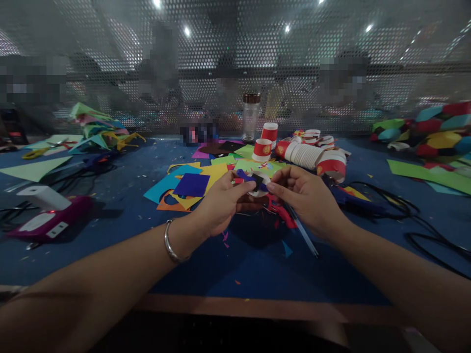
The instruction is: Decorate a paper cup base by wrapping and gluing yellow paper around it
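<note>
Between my hands, over the middle of the table, is a small paper craft piece (259, 182), with a white rounded part and bits of purple, black and red on it. My left hand (224, 198) grips its left side, the thumb pressed on the black bit. Fingers of my right hand (303, 196) are closed at its right edge, thumb against forefinger. Whether the white part is a paper cup, I cannot tell; my fingers cover much of it. Just below lie red paper scraps (283, 215) and a clear thin stick (304, 235).
Coloured paper sheets (191, 185) spread left of centre. Red and white paper cups (262, 150) stand behind, beside a stack lying down (303, 154) and a glass jar (250, 117). A purple power strip (51, 218) is at left; black cables (397, 201) curl at right.
</note>
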`<state>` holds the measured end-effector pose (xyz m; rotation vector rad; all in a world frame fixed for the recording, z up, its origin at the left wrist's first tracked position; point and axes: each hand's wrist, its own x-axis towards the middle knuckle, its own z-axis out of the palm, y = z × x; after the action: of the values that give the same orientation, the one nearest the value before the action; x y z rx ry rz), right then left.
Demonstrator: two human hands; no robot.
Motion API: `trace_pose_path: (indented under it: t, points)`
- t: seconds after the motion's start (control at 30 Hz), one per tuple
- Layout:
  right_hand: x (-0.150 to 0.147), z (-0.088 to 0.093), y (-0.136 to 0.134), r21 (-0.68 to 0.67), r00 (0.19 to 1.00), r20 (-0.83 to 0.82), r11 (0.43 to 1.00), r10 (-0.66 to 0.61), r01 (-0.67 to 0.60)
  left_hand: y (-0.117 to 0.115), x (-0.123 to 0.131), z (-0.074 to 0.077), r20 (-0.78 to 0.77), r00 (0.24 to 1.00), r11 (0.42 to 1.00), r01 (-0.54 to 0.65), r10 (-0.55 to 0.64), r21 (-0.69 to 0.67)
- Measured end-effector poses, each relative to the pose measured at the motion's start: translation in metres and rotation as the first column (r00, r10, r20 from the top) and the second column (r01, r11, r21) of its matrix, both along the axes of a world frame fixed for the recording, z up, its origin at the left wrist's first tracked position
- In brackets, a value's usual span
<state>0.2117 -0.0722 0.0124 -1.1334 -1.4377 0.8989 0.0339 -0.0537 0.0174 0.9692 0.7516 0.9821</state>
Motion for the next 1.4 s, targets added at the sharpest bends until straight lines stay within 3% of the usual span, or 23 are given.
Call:
trace_pose_path:
  t: [0.33, 0.9, 1.07, 1.4]
  points:
    - [0.0, 0.002, -0.002, 0.016, 0.996, 0.084, 1.0, 0.014, -0.016, 0.001, 0.001, 0.003, 0.016, 0.992, 0.992, -0.121, 0.121, -0.028]
    - [-0.002, 0.006, -0.007, 0.1, 0.967, 0.254, 0.995, 0.004, -0.031, 0.004, 0.0, 0.001, 0.0, 0.988, 0.988, -0.154, 0.154, -0.009]
    - [-0.001, 0.002, -0.01, 0.183, 0.939, 0.338, 0.983, -0.054, -0.009, 0.005, -0.003, 0.0, 0.023, 0.995, 0.995, -0.1, 0.1, 0.005]
    - [-0.001, 0.008, -0.015, 0.337, 0.826, 0.557, 0.933, -0.091, -0.125, 0.002, -0.003, 0.005, 0.035, 0.996, 0.997, -0.076, 0.077, -0.034]
